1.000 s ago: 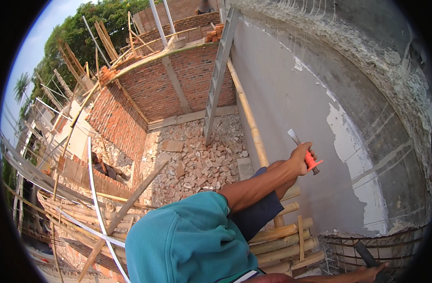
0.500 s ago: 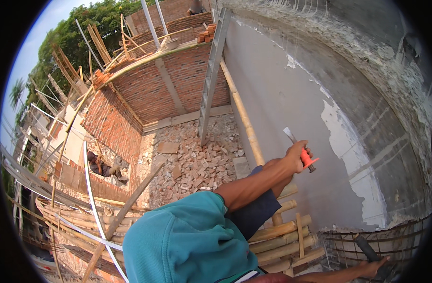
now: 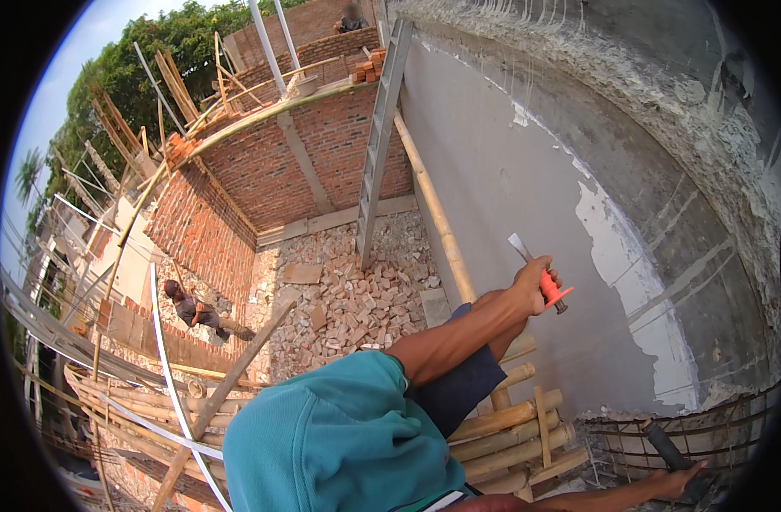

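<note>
My left hand [image 3: 536, 286] is closed around the red grip of a chisel [image 3: 556, 294] in front of the grey plastered wall [image 3: 493, 188]. The chisel's flat metal blade points up and away, and a red hand guard sits near its butt end. Low at the right, my right hand [image 3: 674, 483] is wrapped round a dark tool that looks like a hammer [image 3: 666, 448]; part of it is hidden by the hand and shadow. It is held apart from the chisel, over a rusty bar grid [image 3: 617, 442].
Bamboo poles [image 3: 501, 418] form the scaffold beside my legs. An aluminium ladder [image 3: 380, 145] leans near the wall, above broken brick rubble [image 3: 348, 299]. A person [image 3: 192, 311] stands below at left; another person [image 3: 350, 19] is at the far top. Patchy white plaster [image 3: 621, 247] edges rough concrete.
The person below at left has gone from a low, seated-looking posture to a more upright one. My view has shifted slightly; both my hands keep their tools in nearly the same places.
</note>
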Tool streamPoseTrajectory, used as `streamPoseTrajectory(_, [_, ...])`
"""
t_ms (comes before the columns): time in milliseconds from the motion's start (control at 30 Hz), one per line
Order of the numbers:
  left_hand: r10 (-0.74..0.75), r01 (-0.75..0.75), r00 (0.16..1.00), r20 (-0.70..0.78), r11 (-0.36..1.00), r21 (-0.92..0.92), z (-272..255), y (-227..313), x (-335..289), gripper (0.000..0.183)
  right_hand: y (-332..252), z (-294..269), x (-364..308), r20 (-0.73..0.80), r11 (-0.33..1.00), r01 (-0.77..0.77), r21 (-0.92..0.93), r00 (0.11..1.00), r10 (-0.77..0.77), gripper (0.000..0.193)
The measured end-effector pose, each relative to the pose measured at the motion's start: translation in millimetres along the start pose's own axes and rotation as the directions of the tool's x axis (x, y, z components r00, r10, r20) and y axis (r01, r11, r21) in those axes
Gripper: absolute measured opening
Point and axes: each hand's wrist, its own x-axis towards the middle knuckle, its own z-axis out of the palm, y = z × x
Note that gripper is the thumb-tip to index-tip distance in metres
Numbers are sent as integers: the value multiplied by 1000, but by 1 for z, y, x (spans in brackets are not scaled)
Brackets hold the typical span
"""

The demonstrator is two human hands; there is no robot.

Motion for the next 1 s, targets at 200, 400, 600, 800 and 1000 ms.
streamPoseTrajectory(200, [-14,14,1000,10,999,-38,0,1,-2,17,-1,5,-8,-24,988,135,76,991,-133,62])
streamPoseTrajectory(400, [52,-51,998,-24,998,21,6,-5,-9,14,-16,10,-16,-12,987,121,106,993,-120,58])
streamPoseTrajectory(600, [55,-56,998,-4,998,-31,18,-19,-16,33,-58,17,-59,-39,999,22,49,999,-20,55])
streamPoseTrajectory(800, [0,1,999,-34,999,35,24,-27,-14,37,-78,8,-101,52,996,59,66,997,-62,63])
streamPoseTrajectory(1000, [19,-18,999,-45,1000,20,21,-23,-11,25,-80,8,-106,141,993,75,96,986,-88,72])
